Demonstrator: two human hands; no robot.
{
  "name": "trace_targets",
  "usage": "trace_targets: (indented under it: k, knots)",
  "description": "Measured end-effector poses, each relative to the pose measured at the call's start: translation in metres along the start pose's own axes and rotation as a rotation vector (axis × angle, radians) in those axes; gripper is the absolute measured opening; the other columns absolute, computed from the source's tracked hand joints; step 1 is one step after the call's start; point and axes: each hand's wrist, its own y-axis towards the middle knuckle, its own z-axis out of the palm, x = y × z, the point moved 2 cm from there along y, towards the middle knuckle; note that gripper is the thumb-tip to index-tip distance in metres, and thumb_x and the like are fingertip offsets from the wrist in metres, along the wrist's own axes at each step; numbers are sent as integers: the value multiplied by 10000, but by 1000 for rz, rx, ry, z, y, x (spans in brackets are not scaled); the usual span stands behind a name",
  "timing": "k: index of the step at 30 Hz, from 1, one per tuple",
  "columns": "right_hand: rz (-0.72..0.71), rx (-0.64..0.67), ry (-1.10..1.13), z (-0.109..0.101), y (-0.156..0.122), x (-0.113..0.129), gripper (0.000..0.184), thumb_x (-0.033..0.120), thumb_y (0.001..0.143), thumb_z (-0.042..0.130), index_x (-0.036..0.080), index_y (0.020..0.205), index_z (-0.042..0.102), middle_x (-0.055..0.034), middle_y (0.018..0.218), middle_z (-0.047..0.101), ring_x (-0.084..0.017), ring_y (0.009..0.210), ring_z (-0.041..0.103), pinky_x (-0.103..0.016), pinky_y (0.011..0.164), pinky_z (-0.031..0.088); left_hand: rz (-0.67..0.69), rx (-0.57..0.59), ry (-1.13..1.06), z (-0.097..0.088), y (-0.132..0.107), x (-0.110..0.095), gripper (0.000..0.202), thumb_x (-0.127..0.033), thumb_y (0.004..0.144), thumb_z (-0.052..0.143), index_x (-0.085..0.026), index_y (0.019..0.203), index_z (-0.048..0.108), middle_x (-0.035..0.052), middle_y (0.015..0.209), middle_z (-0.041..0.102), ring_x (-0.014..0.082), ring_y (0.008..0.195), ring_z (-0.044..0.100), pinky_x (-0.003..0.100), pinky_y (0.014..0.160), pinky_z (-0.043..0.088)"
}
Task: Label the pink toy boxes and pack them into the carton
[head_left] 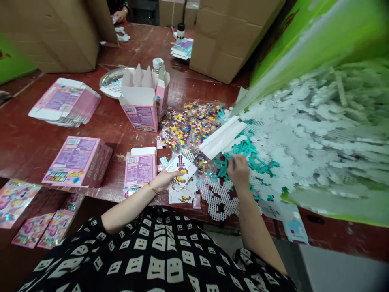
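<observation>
My left hand (165, 178) grips a small printed card (182, 167) with a coloured bead pattern, held above a stack of similar cards (181, 194) at the table's near edge. My right hand (239, 170) is closed in a pinch on a teal plastic piece (233, 160) at the edge of a pile of teal pieces (252, 156). White pegboard grids (217, 196) lie between and below my hands. Bags of mixed colourful beads (188, 127) sit just beyond the card. A closed pink box (139, 170) lies left of my left hand.
An open pink box (142, 103) stands mid-table, flat pink cartons (65, 101) and closed boxes (77, 162) to the left. A large heap of white grids (322, 121) fills a green-sided bin on the right. Cardboard cartons (231, 36) stand behind. Another person's hand (120, 15) shows far back.
</observation>
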Motion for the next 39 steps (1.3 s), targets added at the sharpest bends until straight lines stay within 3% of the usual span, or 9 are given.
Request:
trace_targets:
  k: [3,7,14,19,21,26,30,35,39]
  knots:
    - [79,-93,316,-11,-4,38,289,386,921,566,216,1111,701,-67,894,681,-194,708,617,-393,710,554,79,-63,77,-7,-3,-2,506,-269,600,868,-156,1067,709,97,1190,721,260,1105,661,466,1108,411]
    - [140,271,708,24,-22,115,227,375,866,680,249,1047,736,-20,877,676,-118,551,574,-298,521,520,155,-18,166,-6,-16,-10,493,-349,728,788,-181,1178,675,101,1262,688,277,1176,630,487,1114,411]
    - [53,34,597,75,-31,172,311,352,775,771,234,1052,695,-75,1051,640,-235,998,617,-429,905,538,331,0,355,-16,-41,-21,617,-465,762,769,-182,1282,595,123,1315,646,290,1208,599,457,1099,432]
    - [240,747,909,106,-22,168,443,491,702,813,229,1031,671,-41,936,675,-210,845,646,-363,761,569,372,21,419,-55,-50,-23,636,-504,792,739,-190,1315,560,130,1263,636,295,1213,580,470,1072,447]
    - [249,865,963,128,-13,174,401,519,702,808,214,926,675,-26,855,680,-197,776,646,-342,723,566,515,-122,553,-84,-54,-29,691,-540,793,724,-203,1360,517,145,1331,564,307,1280,518,489,1103,411]
    - [230,469,975,204,29,206,542,594,659,780,202,1003,634,-66,1000,706,-239,940,663,-387,877,555,559,-744,906,-159,-57,-29,765,-611,831,628,-166,1424,437,200,1515,340,363,1460,257,559,1206,176]
    - [179,658,909,246,43,221,562,586,621,793,190,991,641,-80,1038,717,-238,964,667,-399,892,555,418,-770,975,-175,-54,-14,778,-592,839,627,-129,1437,441,222,1593,244,391,1511,107,572,1214,61]
    - [178,1058,849,231,13,213,478,583,578,840,181,753,648,-29,678,699,-195,600,646,-335,551,564,443,-645,845,-158,-69,-9,721,-574,757,727,-137,1309,575,210,1530,388,374,1444,307,525,1190,213]
    - [71,1065,794,183,-12,209,414,550,744,747,197,940,656,-42,872,695,-193,776,649,-340,711,561,223,-406,436,-139,-93,-11,573,-544,739,758,-134,1121,639,136,1136,689,273,1016,655,412,929,509]
